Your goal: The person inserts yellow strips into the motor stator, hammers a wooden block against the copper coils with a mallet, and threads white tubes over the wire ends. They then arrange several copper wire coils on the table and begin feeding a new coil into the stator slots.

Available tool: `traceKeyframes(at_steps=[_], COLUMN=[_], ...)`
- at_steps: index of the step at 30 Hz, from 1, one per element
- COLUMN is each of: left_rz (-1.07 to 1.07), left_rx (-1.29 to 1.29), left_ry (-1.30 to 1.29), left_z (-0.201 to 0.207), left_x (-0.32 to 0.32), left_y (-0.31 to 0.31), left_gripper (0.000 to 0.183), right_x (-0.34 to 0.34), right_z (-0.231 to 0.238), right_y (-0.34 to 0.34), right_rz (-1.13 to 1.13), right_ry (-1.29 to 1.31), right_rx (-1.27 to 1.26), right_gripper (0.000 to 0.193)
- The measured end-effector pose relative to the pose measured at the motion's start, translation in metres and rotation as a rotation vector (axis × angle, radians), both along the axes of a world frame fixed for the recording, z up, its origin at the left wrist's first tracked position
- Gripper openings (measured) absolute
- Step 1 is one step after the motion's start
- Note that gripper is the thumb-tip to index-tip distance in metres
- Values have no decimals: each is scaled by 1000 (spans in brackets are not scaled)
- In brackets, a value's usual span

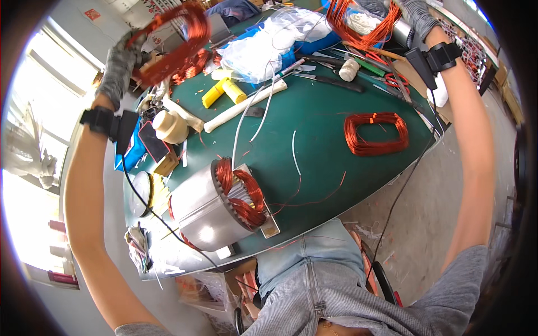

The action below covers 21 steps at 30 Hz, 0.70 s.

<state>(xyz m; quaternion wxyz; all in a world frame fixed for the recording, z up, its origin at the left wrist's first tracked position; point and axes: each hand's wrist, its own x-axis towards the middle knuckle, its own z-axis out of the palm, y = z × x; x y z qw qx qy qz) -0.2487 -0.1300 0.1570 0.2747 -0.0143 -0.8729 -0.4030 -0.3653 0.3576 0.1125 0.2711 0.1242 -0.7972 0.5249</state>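
Observation:
My left hand (pixel 122 63), in a grey glove, is raised at the far left and closed on a loop-shaped copper wire coil (pixel 193 42). At the far right my right hand (pixel 417 18), also gloved, is closed on the edge of another copper wire coil (pixel 386 35), partly cut off by the top of the view. Between my arms, near the table's front edge, a silver motor stator (pixel 196 210) lies on its side with copper windings (pixel 246 196) bulging from its open end. A tied oval copper wire coil (pixel 358 147) lies flat at the right.
On the green table (pixel 314 196) are yellow rolls (pixel 224 92), a white tube (pixel 246 105), a cream spool (pixel 170 127) and clear plastic bags (pixel 263 45). Scissors (pixel 396 81) and several tools lie at the back right. Black cables (pixel 400 187) hang from both wrist straps.

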Motion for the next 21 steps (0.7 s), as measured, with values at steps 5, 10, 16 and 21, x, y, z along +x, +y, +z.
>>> traceKeyframes(at_steps=[5, 10, 16, 21], left_rz=[-453, -371, -604, -670], left_rx=[-37, 84, 136, 141], left_ry=[48, 78, 8, -276], left_z=[81, 50, 35, 18], left_x=[-4, -2, 11, -12], left_y=[-39, 110, 125, 130], left_gripper=[41, 38, 38, 31], right_x=[-3, 34, -11, -38], right_z=[-2, -11, -57, -147], right_y=[-49, -54, -81, -96], right_rz=[199, 52, 684, 1043], right_ry=[-22, -32, 51, -518], right_rx=[62, 251, 47, -248], right_gripper=[43, 51, 36, 13])
